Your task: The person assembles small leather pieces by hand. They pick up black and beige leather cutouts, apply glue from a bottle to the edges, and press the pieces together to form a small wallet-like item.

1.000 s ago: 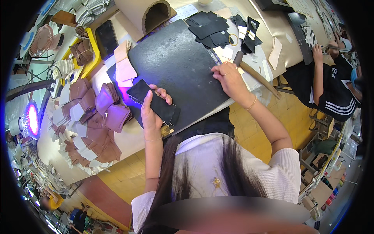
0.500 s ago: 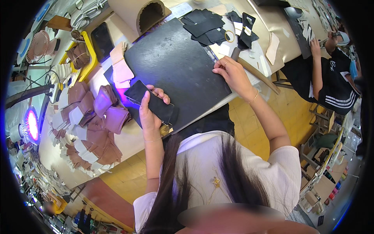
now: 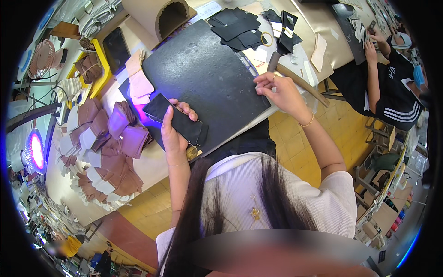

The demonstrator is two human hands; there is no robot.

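Note:
My left hand (image 3: 174,131) is closed round a long flat black piece (image 3: 180,123), with the thumb on top and the fingers along its far side. The piece looks like leather, but its exact kind does not show. It is held tilted above the near left part of a dark board (image 3: 203,69). My right hand (image 3: 282,92) is at the board's right edge, with thumb and fingertips drawn together. Anything between those fingertips is too small to make out. A wooden-handled tool (image 3: 300,83) lies just beyond this hand.
Stacks of brown and white pieces (image 3: 113,161) cover the table at left, near a glowing lamp (image 3: 36,150). Pink pieces (image 3: 140,85) overlap the board's left edge. Beyond are black pieces (image 3: 237,30), a yellow tray (image 3: 105,64) and a hollow brown form (image 3: 173,21). Another person (image 3: 397,92) works at right.
My right hand has shifted slightly right, away from the board's edge, its fingertips still together. My left hand keeps its hold on the black piece. The whole view has shifted a little.

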